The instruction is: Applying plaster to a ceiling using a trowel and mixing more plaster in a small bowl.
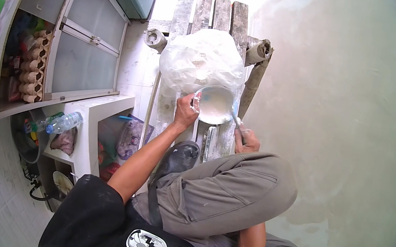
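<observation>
Small round bowl point(214, 105) of pale creamy mix, upright on wooden planks, thin tool point(236, 122) dipped at its right rim

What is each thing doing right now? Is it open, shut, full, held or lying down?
Cup: held at its rim, holding white liquid.
Left hand: gripping the cup.
Right hand: closed on a stirring tool.
Stirring tool: tip dipped into the cup.
Plastic bag: lying on the wooden planks, bulging.
Water bottle: lying on its side on the white shelf.
Cabinet door: slid open.
Egg trays: stacked inside the cabinet.
</observation>
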The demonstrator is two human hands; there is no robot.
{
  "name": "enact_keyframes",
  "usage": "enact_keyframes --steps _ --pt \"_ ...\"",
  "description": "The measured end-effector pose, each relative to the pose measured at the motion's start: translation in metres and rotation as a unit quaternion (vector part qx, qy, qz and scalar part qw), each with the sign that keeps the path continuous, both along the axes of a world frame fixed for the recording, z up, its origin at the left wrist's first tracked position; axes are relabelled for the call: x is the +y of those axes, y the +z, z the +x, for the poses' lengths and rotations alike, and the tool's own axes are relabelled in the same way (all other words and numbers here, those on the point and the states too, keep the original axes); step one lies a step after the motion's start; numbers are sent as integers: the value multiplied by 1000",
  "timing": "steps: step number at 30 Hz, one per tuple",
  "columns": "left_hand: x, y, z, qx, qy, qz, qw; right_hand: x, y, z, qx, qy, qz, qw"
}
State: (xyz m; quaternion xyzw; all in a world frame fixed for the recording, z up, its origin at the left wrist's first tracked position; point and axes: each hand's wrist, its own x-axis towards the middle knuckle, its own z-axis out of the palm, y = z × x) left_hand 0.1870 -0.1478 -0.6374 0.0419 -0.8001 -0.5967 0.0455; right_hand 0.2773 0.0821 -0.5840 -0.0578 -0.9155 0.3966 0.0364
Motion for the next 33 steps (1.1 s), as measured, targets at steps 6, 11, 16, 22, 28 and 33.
enact_keyframes --steps 6,11,16,22,28,33 --pt "-1 -4 1 21 9 -48 999 -11 -5 -6 18 188 300 935" --pt "3 -7 2 9 32 -51 998 2 -2 18 -73 230 324 915" --pt "1 -10 2 1 34 -44 998 -5 21 13 -322 -32 170 931" --pt "3 1 1 -18 20 -31 999 -2 69 15 -142 -84 17 986" --pt "-1 3 3 -18 0 -10 1000 -12 76 -27 -123 -65 -47 989" --pt "-5 -2 5 -39 7 9 999 -58 77 -94 -44 78 -63 994"
